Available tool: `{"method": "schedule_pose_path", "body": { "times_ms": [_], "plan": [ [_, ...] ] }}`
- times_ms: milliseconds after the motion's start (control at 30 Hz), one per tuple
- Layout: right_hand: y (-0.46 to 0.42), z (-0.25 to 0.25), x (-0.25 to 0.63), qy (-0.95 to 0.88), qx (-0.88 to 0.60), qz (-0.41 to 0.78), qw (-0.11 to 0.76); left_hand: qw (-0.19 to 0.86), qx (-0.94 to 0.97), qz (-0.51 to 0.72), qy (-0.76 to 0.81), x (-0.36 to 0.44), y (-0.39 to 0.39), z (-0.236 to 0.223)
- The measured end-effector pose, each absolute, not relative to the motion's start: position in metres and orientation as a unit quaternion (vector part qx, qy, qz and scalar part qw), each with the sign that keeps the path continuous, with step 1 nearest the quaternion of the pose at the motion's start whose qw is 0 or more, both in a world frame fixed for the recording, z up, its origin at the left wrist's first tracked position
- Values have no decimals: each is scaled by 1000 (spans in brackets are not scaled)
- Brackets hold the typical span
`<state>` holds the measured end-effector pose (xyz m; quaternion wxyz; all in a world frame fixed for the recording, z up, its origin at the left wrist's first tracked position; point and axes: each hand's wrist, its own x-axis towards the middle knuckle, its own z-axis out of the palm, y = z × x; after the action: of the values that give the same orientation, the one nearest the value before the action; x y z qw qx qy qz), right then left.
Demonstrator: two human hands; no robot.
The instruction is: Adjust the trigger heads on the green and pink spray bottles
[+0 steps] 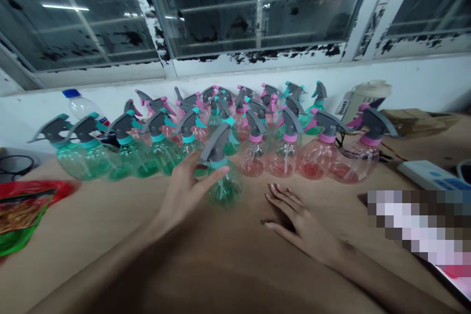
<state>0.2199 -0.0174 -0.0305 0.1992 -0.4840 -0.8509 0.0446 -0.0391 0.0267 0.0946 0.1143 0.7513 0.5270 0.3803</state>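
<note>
My left hand [189,186] is closed round the neck of a green spray bottle [225,189] with a grey trigger head and teal collar. This bottle is slightly blurred and stands in front of the others. To its right, my right hand [298,216] rests over the table with its fingers stretched out, holding nothing. Behind the hands runs a front row of green spray bottles [127,157] on the left and pink spray bottles [312,162] on the right. More spray bottles [241,103] with pink or teal triggers crowd behind them, partly hidden.
A red and green packet [25,206] lies at the left of the wooden table [110,235]. A blue-capped bottle [79,105] and a pale coffee container [368,98] stand near the wall. A white-and-blue box [429,174] is at the right, near a pixelated area.
</note>
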Motion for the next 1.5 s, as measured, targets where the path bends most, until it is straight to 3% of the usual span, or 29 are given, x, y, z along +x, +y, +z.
{"method": "schedule_pose_path", "body": {
  "times_ms": [233, 633, 1133, 1367, 1500],
  "plan": [
    [-18, -27, 218, -847, -489, 50, 201, 161, 713, 417, 540, -34, 81, 102],
    [-16, -34, 219, -845, -476, 61, 237, 85, 716, 406, 561, -29, 119, 76],
    [-17, -30, 219, -841, -479, 70, 242, 123, 713, 468, 508, -39, 63, 73],
    [-17, -29, 219, -841, -478, 71, 245, 106, 824, 330, 448, -9, 22, 81],
    [-16, -27, 219, -847, -471, 68, 237, 124, 783, 379, 477, 28, 41, 79]
  ]
}}
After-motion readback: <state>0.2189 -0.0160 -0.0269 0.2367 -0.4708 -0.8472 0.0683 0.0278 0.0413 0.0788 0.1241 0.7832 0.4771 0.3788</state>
